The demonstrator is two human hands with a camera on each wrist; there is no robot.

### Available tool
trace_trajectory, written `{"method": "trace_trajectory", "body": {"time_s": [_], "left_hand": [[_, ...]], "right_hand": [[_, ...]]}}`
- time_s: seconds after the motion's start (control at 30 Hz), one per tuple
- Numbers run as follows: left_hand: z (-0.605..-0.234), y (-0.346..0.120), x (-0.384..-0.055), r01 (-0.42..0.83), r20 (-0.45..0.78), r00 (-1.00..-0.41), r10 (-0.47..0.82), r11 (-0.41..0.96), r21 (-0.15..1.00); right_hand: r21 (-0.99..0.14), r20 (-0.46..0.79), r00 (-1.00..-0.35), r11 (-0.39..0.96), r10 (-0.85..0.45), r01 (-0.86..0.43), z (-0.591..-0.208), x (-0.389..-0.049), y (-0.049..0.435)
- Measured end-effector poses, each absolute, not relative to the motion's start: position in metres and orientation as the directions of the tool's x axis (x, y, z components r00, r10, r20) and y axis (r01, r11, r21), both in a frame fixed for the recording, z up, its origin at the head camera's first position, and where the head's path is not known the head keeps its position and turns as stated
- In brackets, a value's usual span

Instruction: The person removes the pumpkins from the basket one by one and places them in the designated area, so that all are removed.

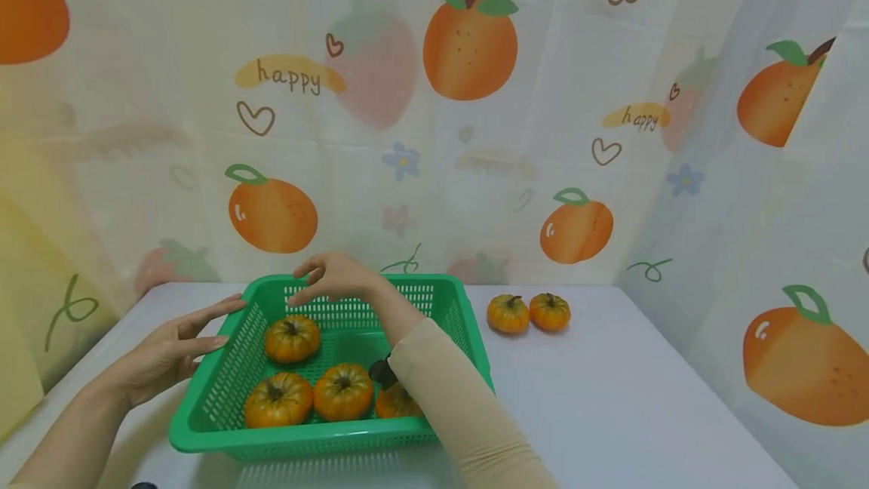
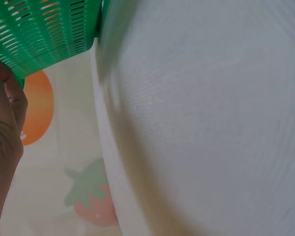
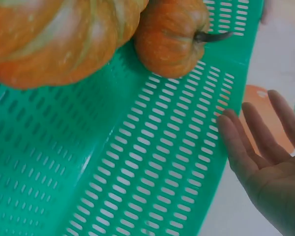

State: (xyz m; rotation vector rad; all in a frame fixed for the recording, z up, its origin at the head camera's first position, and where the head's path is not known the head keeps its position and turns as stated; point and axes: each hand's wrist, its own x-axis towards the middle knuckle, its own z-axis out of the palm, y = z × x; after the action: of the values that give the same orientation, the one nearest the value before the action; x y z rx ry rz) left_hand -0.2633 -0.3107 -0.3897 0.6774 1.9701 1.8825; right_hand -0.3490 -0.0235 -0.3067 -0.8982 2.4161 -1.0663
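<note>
A green slotted plastic basket [image 1: 326, 440] stands on the table with several small orange-green pumpkins inside. One pumpkin [image 1: 292, 339] sits at its far left, and a front row holds a left pumpkin [image 1: 278, 401], a middle pumpkin [image 1: 343, 392] and a right pumpkin [image 1: 397, 402] partly covered by the sleeve. My left hand [image 1: 163, 353] touches the basket's left rim with thumb and extended index finger. Above the far-left pumpkin hovers my right hand [image 1: 339, 278], fingers loosely bent and holding nothing. Nearby in the right wrist view, a stemmed pumpkin [image 3: 172, 39] lies against the slotted wall.
Two more pumpkins, a left one [image 1: 508, 314] and a right one [image 1: 550, 312], lie side by side on the white table [image 1: 611, 398], right of the basket. A fruit-printed curtain [image 1: 434, 134] hangs behind the table. A small dark object [image 1: 144, 485] shows at the bottom edge.
</note>
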Motion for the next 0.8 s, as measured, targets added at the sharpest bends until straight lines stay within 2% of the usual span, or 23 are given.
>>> {"method": "trace_trajectory", "body": {"time_s": [0.33, 0.8], "left_hand": [[-0.391, -0.311, -0.263, 0.114, 0.102, -0.817, 0.568, -0.014, 0.993], [-0.391, -0.311, -0.264, 0.117, 0.083, -0.834, 0.545, 0.028, 0.993]], "right_hand": [[-0.677, -0.109, -0.741, 0.595, -0.663, -0.433, -0.321, -0.347, -0.038], [-0.613, -0.176, -0.726, 0.651, -0.665, -0.448, -0.336, -0.347, -0.042]]}}
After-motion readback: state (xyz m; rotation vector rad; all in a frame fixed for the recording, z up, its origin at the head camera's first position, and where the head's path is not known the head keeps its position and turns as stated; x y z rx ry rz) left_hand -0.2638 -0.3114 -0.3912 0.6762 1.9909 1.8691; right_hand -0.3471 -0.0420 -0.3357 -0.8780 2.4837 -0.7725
